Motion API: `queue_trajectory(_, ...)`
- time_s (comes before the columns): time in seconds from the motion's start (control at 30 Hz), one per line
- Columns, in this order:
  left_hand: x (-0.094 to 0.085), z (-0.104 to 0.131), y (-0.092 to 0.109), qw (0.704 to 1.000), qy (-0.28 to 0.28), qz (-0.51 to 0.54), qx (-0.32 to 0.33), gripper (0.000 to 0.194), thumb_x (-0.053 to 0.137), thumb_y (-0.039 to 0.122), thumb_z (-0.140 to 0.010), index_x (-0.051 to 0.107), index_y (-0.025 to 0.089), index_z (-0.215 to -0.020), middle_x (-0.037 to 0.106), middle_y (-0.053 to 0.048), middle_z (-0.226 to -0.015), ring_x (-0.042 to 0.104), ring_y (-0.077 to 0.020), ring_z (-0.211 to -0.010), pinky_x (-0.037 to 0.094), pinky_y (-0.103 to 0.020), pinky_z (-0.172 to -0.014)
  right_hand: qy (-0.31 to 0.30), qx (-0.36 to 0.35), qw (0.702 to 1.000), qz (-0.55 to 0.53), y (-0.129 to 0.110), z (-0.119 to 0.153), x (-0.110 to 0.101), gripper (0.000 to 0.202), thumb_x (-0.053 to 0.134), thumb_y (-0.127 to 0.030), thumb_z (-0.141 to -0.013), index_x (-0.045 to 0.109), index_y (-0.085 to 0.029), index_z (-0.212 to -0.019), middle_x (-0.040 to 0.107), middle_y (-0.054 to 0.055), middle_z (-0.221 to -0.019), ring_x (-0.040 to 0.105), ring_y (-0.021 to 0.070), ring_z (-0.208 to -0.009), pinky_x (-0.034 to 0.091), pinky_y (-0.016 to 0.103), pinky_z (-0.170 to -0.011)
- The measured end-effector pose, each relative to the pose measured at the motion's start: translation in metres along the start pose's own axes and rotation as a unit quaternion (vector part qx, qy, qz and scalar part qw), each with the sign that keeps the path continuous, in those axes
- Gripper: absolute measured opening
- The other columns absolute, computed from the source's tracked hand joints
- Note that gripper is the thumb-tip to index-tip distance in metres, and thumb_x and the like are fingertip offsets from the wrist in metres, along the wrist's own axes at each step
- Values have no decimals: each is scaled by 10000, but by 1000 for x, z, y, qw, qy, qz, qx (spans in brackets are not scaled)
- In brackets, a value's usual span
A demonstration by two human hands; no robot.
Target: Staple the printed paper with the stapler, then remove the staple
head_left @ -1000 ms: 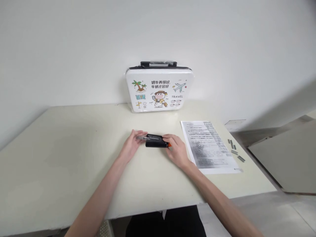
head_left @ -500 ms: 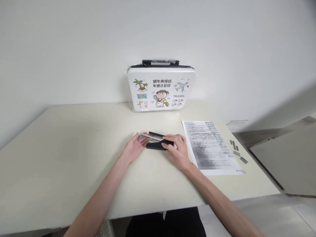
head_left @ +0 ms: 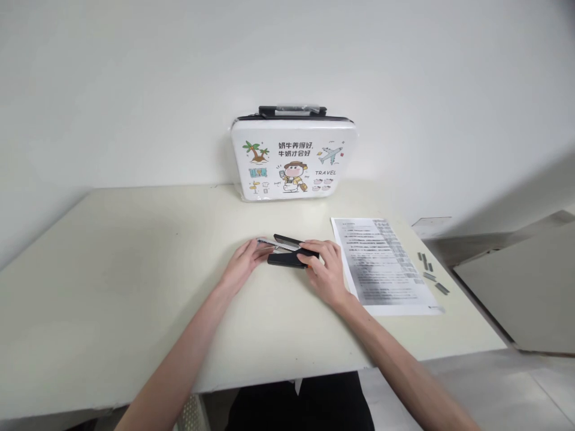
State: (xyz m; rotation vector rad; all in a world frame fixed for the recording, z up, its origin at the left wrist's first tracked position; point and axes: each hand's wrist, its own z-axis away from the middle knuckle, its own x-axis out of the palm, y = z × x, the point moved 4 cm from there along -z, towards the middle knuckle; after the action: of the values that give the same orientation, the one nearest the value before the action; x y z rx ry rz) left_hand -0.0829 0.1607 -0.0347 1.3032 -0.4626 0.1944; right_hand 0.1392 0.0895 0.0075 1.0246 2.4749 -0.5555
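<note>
A black stapler (head_left: 286, 260) is held just over the table in front of me, its top arm lifted away from the base. Between the two jaws its metal staple channel (head_left: 275, 243) slants out toward the left. My right hand (head_left: 327, 263) grips the stapler's hinge end, thumb on the near side and fingers on the far side. At the channel's outer end is my left hand (head_left: 244, 263), its fingers curled together around the tip. Those fingertips are partly hidden, and whether staples lie in the channel is too small to tell.
A printed paper sheet (head_left: 381, 269) lies to the right of my right hand. Several strips of staples (head_left: 430, 276) sit near the table's right edge. Behind, a white cartoon-printed case (head_left: 294, 158) stands against the wall. The table (head_left: 135, 287) ends close to my lap.
My left hand has turned from palm-up with loose fingers to fingers closed around the channel's end. The stapler's top arm sits slightly higher, with my right hand keeping its hold.
</note>
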Motion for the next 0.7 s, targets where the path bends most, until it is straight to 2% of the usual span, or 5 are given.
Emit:
queue_trajectory(0.13, -4, 0, 1, 999, 8, -35, 31, 304, 730, 416, -987, 686, 138, -1101, 786, -156, -1119, 767, -270, -1026, 560, -429, -1011, 6, 16, 1000, -1, 3, 2, -1, 411, 546, 59, -874, 626, -279, -1093, 731, 68, -1205, 698, 244, -1157, 480, 450, -917)
queue_trajectory(0.23, -7, -2, -1, 994, 6, -89, 66, 402, 712, 480, -989, 625, 162, -1219, 780, -121, -1068, 774, -253, -968, 582, -442, -978, 12, 26, 1000, 3, 5, 3, -1, 458, 536, 76, -838, 618, -285, -1107, 726, 63, -1203, 697, 250, -1156, 481, 452, -908)
queue_trajectory(0.43, -5, -5, -7, 963, -25, -236, 131, 587, 590, 633, -1008, 535, 180, -1376, 744, -85, -1012, 755, -203, -761, 628, -407, -806, 8, 40, 999, 7, 10, 5, -2, 471, 540, 85, -822, 610, -279, -1111, 720, 71, -1209, 687, 263, -1165, 480, 457, -907)
queue_trajectory(0.6, 8, 4, -6, 931, -52, -322, 163, 455, 577, 521, -1031, 653, 188, -1331, 738, -49, -863, 706, -197, -750, 579, -358, -815, -7, 38, 999, -1, 9, 5, 0, 460, 555, 74, -836, 611, -274, -1131, 724, 73, -1210, 685, 258, -1139, 471, 444, -902)
queue_trajectory(0.7, 16, 9, -3, 941, -50, -299, 150, 327, 669, 355, -979, 739, 198, -1257, 711, -23, -741, 665, -190, -737, 535, -311, -837, -26, 43, 999, -8, 8, 5, 3, 468, 551, 78, -828, 620, -270, -1133, 729, 72, -1212, 682, 255, -1116, 463, 438, -900)
